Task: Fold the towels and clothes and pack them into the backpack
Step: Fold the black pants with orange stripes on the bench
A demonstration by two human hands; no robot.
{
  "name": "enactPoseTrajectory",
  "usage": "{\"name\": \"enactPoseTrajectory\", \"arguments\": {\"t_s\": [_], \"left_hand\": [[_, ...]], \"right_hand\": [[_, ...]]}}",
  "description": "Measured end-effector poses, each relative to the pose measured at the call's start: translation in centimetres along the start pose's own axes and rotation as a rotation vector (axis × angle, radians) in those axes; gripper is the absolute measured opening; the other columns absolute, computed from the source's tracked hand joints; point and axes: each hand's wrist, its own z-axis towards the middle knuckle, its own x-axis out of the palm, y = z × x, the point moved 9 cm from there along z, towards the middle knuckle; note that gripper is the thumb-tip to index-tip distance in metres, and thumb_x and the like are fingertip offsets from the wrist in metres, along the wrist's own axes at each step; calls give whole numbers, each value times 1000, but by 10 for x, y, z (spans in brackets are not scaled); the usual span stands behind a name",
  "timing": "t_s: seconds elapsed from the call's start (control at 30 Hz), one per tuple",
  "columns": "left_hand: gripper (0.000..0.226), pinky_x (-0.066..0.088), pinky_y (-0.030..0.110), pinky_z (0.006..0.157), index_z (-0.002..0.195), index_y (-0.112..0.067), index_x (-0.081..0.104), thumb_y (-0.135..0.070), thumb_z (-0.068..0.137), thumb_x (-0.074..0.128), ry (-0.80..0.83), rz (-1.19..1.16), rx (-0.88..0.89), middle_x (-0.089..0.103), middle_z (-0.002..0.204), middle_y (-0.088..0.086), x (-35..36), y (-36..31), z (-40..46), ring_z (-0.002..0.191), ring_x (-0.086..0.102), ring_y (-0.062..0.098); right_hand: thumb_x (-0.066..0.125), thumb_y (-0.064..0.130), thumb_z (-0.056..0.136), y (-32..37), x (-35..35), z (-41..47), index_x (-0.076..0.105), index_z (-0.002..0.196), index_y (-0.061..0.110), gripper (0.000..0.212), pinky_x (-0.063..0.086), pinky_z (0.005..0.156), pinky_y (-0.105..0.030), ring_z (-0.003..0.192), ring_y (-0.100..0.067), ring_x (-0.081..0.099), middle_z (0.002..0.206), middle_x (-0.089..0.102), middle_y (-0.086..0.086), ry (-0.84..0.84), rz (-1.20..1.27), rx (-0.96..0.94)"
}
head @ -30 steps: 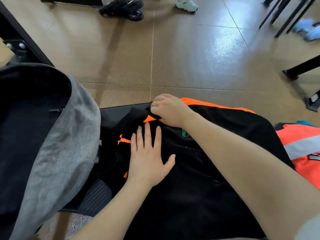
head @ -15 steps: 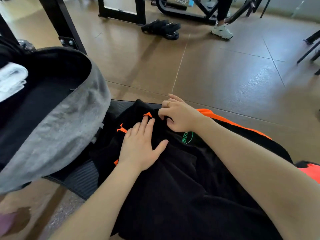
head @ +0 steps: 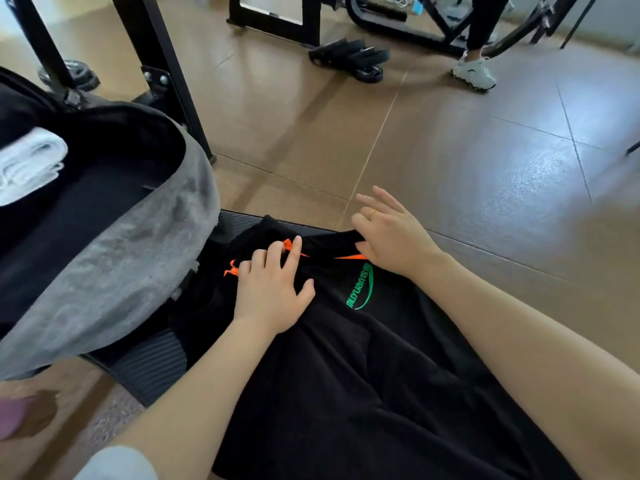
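A black garment [head: 363, 375] with orange trim and a green logo lies spread on a black ribbed mat [head: 149, 368]. My left hand [head: 273, 285] presses flat on its upper part near the orange collar trim, fingers spread. My right hand [head: 391, 233] rests at the garment's top edge, thumb tucked under the fabric, other fingers lifted and apart. To the left the grey backpack [head: 114, 271] stands open, with a folded white towel [head: 27, 164] inside its dark interior.
Beyond the mat is a brown tiled floor [head: 450, 150]. Black metal frame legs [head: 162, 64] rise behind the backpack. Black sandals [head: 353, 58] and another person's white sneaker [head: 474, 72] are at the far side.
The camera tilted up, bringing the towel in the backpack into view. My right hand's fingers loosened and lifted from the collar. My left hand slid a little toward the collar.
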Motion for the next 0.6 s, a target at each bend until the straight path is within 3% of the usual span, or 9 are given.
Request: {"name": "enactPoseTrajectory", "arguments": {"t_s": [0.03, 0.07, 0.1, 0.13, 0.17, 0.23, 0.37, 0.47, 0.6], "left_hand": [[73, 47, 41, 71, 135, -12, 47, -53, 77, 33, -20, -10, -2, 58, 113, 12, -2, 0, -1, 91, 57, 32], [73, 47, 42, 74, 139, -13, 40, -53, 78, 34, -35, -21, -2, 56, 117, 13, -4, -1, -2, 96, 57, 32], [74, 44, 43, 80, 146, -16, 26, -53, 82, 37, -56, -35, -6, 51, 125, 12, -7, -1, -2, 105, 53, 32], [75, 40, 43, 87, 149, -20, 10, -51, 87, 39, -39, -60, -11, 43, 133, 12, -5, 0, -2, 114, 46, 32], [77, 36, 43, 92, 149, -23, -2, -48, 90, 41, -9, -91, -7, 37, 139, 11, -2, 0, -2, 120, 40, 31], [77, 32, 44, 96, 147, -28, -10, -38, 93, 43, -12, -125, 14, 32, 141, 12, -3, 1, -2, 123, 36, 32], [74, 27, 46, 101, 146, -39, -2, -22, 92, 46, 166, -128, 101, 23, 147, 13, 7, 6, 1, 129, 28, 34], [60, 25, 45, 105, 146, -36, 19, -16, 94, 40, 165, -182, 145, 21, 151, 11, 3, 8, 3, 135, 24, 32], [41, 28, 32, 106, 140, -19, 39, -20, 99, 33, 112, -703, -32, 40, 144, 7, -15, 20, -1, 132, 36, 25]], "right_hand": [[76, 12, 60, 4, -9, 0, 56, 72, 7, 25, 39, 102, -49, 88, -30, 67, 67, 63, -8, -36, 40, 23], [77, 13, 61, 10, -19, -1, 53, 72, 7, 27, 51, 87, -44, 72, -28, 66, 62, 60, -6, -68, 60, 57], [77, 17, 65, 18, -29, -4, 52, 74, 8, 28, 54, 66, -36, 61, -27, 63, 60, 58, -5, -84, 51, 81], [72, 22, 75, 28, -35, -7, 52, 81, 8, 25, 44, 52, -29, 59, -27, 62, 63, 60, -5, -42, 28, 108], [61, 27, 85, 40, -36, -11, 52, 90, 9, 21, 36, 48, -28, 66, -29, 63, 73, 62, -6, 36, 5, 158], [47, 30, 94, 64, -26, -23, 51, 102, 10, 22, 37, 55, -32, 82, -30, 63, 91, 63, -6, 179, 98, 281], [56, 29, 90, 131, 4, -35, 45, 121, 7, 39, 49, 80, -37, 101, -28, 59, 111, 60, -9, 418, 651, 324], [53, 39, 90, 114, -3, -49, 37, 138, 16, 56, 41, 100, -41, 123, -24, 48, 135, 50, -5, 303, 613, 354], [55, 41, 89, 51, -6, -91, 44, 137, 25, 52, 16, 114, -38, 141, -22, 23, 149, 35, 0, 112, 473, 521]]}}
